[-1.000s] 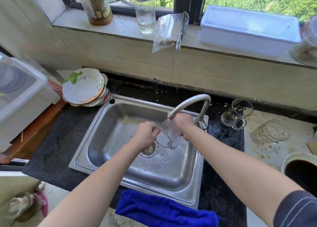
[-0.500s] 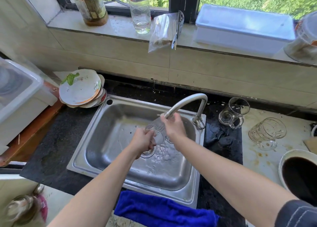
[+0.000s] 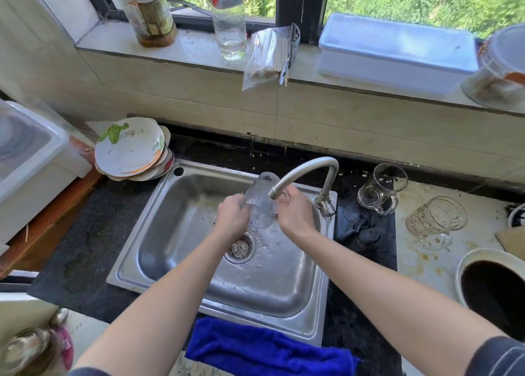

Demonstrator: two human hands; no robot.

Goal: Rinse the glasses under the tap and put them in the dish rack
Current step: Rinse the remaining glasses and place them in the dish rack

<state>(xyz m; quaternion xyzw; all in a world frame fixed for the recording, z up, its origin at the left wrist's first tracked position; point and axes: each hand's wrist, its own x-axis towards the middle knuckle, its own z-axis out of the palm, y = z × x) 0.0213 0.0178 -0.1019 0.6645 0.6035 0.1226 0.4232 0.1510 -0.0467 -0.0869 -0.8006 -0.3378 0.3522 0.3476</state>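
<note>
Black speckled stone counter [image 3: 93, 228] w/ inset stainless-steel sink [image 3: 199, 168]. Stack of white plates [image 3: 130, 148] at sink's rear-left corner; blue cloth [image 3: 270, 350] over front edge. Right of sink: clear glass mug w/ handle [image 3: 380, 189], then patterned stemmed glass [image 3: 436, 219] and white-rimmed, dark-inside bowl [image 3: 466, 265] on pale stained slab [image 3: 426, 265].

One view only: head-worn, wide-angle, close above sink [image 3: 176, 233], looking forward and down. Tap [image 3: 306, 166] near centre frame, worktop [image 3: 93, 233] on both sides, window sill [image 3: 199, 46] across top edge.
</note>
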